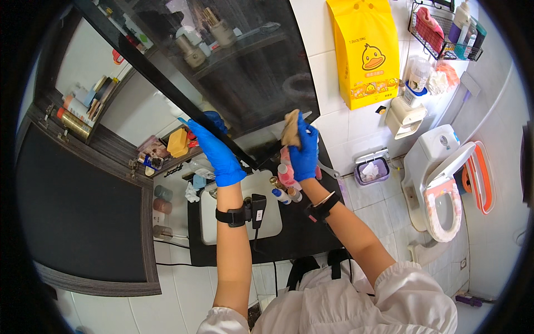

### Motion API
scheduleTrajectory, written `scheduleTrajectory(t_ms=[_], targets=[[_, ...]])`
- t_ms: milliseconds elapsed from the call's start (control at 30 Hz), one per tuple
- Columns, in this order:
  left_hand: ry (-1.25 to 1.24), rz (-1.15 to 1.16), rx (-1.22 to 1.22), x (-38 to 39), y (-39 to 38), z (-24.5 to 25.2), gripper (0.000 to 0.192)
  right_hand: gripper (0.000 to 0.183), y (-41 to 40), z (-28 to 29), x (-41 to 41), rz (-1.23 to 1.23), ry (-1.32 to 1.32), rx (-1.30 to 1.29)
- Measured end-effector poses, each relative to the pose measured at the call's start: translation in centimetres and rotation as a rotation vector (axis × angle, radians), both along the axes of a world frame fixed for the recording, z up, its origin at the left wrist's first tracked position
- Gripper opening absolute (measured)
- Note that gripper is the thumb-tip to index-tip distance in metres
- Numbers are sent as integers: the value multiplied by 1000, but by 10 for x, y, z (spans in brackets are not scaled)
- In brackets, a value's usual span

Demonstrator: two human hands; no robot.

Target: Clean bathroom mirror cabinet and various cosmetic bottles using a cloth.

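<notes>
Both my hands wear blue rubber gloves. My left hand (217,152), fingers extended, lies along the dark edge of an open mirrored cabinet door (183,106), with nothing seen in its grip. In my right hand (303,154) is a brown cloth (290,128), bunched between the fingers and held up by the lower right corner of the door glass. The glass shows dim bottles and shelves, and a blue glove's reflection. Below my right hand, pink bottles (285,173) and a white bottle with a blue cap (281,196) stand on the black countertop (304,229).
A white sink (269,221) lies under my left forearm. Open cabinet shelves at left hold a gold can (74,123) and a yellow box (178,142). A second dark door (83,200) hangs open. At right are a small bin (372,171), a toilet (429,167) and a yellow hanging pack (365,54).
</notes>
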State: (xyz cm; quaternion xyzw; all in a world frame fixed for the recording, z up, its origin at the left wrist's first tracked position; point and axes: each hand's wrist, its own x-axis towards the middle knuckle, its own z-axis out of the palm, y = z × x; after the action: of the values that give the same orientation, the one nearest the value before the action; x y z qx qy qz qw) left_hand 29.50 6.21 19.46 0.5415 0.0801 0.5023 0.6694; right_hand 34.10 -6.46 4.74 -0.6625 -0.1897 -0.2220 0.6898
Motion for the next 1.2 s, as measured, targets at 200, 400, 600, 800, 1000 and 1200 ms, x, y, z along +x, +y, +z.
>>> scheduleTrajectory(t_ms=[200, 400, 600, 800, 1000, 1200], targets=[[-3, -25, 13, 0, -3, 0, 46, 64, 23, 1, -41, 177, -405, -249], [8, 40, -10, 2, -5, 3, 47, 65, 14, -31, -41, 200, -439, -508], [3, 12, 41, -1, -7, 1, 45, 65, -6, -38, -46, 324, -262, -664], [2, 0, 1, -2, -3, 0, 44, 58, -17, -39, -54, 432, -243, -641], [-5, 81, -112, 5, -5, 0, 44, 59, -1, -9, -52, 261, -246, -406], [11, -10, -19, 4, -2, -1, 44, 59, 5, -27, -48, 250, -279, -551]])
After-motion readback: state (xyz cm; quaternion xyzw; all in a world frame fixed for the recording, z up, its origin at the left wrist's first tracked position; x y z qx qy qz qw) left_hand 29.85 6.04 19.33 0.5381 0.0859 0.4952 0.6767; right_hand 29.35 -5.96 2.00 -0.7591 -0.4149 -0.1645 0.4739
